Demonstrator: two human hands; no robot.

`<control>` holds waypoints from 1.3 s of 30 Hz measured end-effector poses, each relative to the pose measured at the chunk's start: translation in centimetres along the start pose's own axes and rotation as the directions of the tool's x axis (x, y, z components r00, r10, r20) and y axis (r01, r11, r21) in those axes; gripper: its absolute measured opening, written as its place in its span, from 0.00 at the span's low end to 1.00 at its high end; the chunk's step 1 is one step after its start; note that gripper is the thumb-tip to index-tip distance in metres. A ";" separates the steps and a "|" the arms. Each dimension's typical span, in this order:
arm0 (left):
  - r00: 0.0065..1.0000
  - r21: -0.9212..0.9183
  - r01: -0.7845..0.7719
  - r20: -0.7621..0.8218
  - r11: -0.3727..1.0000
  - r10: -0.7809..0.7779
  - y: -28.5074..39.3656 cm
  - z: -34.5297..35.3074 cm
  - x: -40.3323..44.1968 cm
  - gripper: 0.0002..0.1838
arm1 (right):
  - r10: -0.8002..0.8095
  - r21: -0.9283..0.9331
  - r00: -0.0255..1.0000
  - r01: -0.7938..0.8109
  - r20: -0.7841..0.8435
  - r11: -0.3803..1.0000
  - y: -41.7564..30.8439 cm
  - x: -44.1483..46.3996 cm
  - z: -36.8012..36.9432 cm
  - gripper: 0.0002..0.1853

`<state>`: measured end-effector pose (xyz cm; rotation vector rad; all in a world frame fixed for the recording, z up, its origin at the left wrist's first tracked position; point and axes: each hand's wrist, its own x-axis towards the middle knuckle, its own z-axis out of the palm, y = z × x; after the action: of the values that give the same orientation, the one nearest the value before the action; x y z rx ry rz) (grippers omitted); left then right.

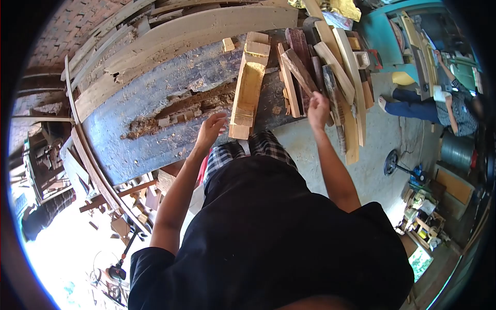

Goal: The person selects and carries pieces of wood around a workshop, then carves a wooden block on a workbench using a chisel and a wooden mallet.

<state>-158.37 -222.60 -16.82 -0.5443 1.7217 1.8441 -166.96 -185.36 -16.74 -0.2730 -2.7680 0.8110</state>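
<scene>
On the workbench in front of me lies a long hollowed wooden piece [249, 85], pale yellow inside, with blocks at both ends. My left hand [211, 130] hovers just left of its near end, fingers loosely bent and apart, holding nothing. At the right, my right hand [319, 109] has its fingers closed on the near end of a brown wooden stick [299, 70]. That stick slants over other lengths of wood, among them a narrow light strip [288, 82] and a dark rough stick [334, 95].
The dark workbench [134, 106] has a rotted hollow with chips in it. A small wood block [228, 45] sits near the back. Planks [351, 77] jut past the bench's right edge. Another person [449, 108] is at the far right, by a teal machine [380, 39].
</scene>
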 end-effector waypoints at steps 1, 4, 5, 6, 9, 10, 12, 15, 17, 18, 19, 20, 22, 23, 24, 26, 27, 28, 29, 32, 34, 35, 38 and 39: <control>1.000 0.004 0.002 -0.013 1.000 -0.002 -0.2 0.6 0.5 0.19 | -0.048 -0.049 0.998 0.046 -0.043 0.998 1.4 1.8 0.0 0.13; 0.955 0.247 -0.120 -0.236 0.961 0.180 -0.8 2.9 2.5 0.23 | -0.124 -0.149 0.992 0.120 -0.018 0.982 3.0 6.2 -0.4 0.15; 0.953 0.252 -0.118 -0.243 0.961 0.181 -1.3 3.6 3.7 0.23 | -0.142 -0.216 0.990 0.140 0.005 0.966 3.5 7.7 -0.2 0.17; 0.905 0.411 -0.127 -0.324 0.903 0.275 -1.9 4.5 4.8 0.25 | -0.212 -0.263 0.976 0.215 0.040 0.940 4.5 9.1 0.6 0.19; 0.825 0.597 -0.051 -0.427 0.801 0.370 -1.0 6.6 7.3 0.30 | -0.255 -0.461 0.962 0.270 0.096 0.846 2.0 11.4 0.3 0.22; 0.864 0.588 -0.028 -0.392 0.808 0.315 -0.7 6.9 8.2 0.31 | -0.305 -0.486 0.947 0.316 0.103 0.815 2.5 12.4 1.2 0.24; 0.847 0.595 0.038 -0.445 0.802 0.290 -1.0 7.9 9.6 0.28 | -0.240 -0.483 0.949 0.310 0.203 0.819 2.4 13.7 1.7 0.24; 0.858 0.573 0.166 -0.485 0.803 0.169 -1.5 7.2 10.7 0.23 | -0.093 -0.456 0.933 0.254 0.346 0.853 3.2 15.5 3.1 0.25; 0.829 0.611 0.185 -0.517 0.770 0.211 -0.4 7.7 9.9 0.19 | -0.132 -0.436 0.942 0.264 0.309 0.861 2.4 15.9 2.6 0.26; 0.821 0.620 0.213 -0.532 0.755 0.206 0.4 7.9 9.4 0.19 | -0.147 -0.430 0.937 0.280 0.317 0.859 2.0 16.8 2.3 0.26; 0.813 0.628 0.241 -0.547 0.740 0.198 0.8 8.1 8.9 0.18 | -0.178 -0.334 0.922 0.297 0.344 0.895 1.9 17.8 1.9 0.27; 0.727 0.619 0.236 -0.624 0.750 0.287 2.0 8.7 7.8 0.18 | -0.207 -0.236 0.906 0.307 0.369 0.922 2.3 18.6 1.6 0.27; 0.751 0.653 0.256 -0.598 0.713 0.278 2.4 8.1 5.7 0.24 | -0.294 0.085 0.911 0.282 0.288 0.956 1.8 19.8 0.2 0.27; 0.753 0.661 0.248 -0.591 0.709 0.287 1.3 6.7 5.3 0.27 | -0.277 0.194 0.916 0.227 0.290 0.954 0.2 20.5 -1.5 0.27; 0.750 0.664 0.249 -0.593 0.706 0.293 0.2 5.5 4.8 0.27 | -0.235 0.253 0.928 0.162 0.291 0.954 -0.9 21.0 -2.7 0.27; 0.749 0.716 0.252 -0.570 0.651 0.338 -1.3 3.7 3.4 0.29 | -0.226 0.318 0.948 0.148 0.223 0.936 -3.0 21.6 -5.1 0.24; 0.750 0.719 0.245 -0.566 0.651 0.342 -1.7 3.1 2.4 0.29 | -0.202 0.325 0.957 0.127 0.207 0.937 -4.2 21.6 -6.7 0.24; 0.735 0.745 0.214 -0.548 0.631 0.398 -1.6 2.8 1.0 0.26 | -0.220 0.304 0.964 0.166 0.151 0.938 -6.0 21.2 -8.5 0.23; 0.715 0.768 0.186 -0.533 0.613 0.452 -1.9 2.4 -0.2 0.24 | -0.244 0.281 0.965 0.208 0.097 0.937 -7.5 20.8 -9.5 0.22; 0.677 0.806 0.159 -0.510 0.571 0.531 -5.3 0.4 -2.4 0.21 | -0.251 0.641 0.965 0.149 0.070 0.753 -9.3 20.2 -9.6 0.15; 0.659 0.770 0.186 -0.559 0.611 0.504 -7.0 -0.7 -3.8 0.20 | -0.216 0.649 0.967 0.078 0.136 0.757 -11.9 18.7 -10.3 0.16; 0.646 0.735 0.210 -0.599 0.645 0.473 -6.9 -0.8 -4.6 0.19 | -0.208 0.718 0.969 0.053 0.130 0.694 -13.2 17.6 -10.1 0.16; 0.584 0.605 0.244 -0.715 0.758 0.384 -7.1 -1.7 -5.6 0.21 | -0.158 0.780 0.954 -0.106 0.254 0.617 -16.8 14.6 -9.9 0.18; 0.549 0.553 0.266 -0.760 0.790 0.347 -7.4 -2.2 -5.7 0.22 | -0.185 0.802 0.940 -0.128 0.285 0.584 -18.0 13.7 -9.5 0.17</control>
<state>-149.50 -225.33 -19.10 -1.2356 2.8258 0.8502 -179.25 -192.13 3.40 0.1171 -2.2879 2.1774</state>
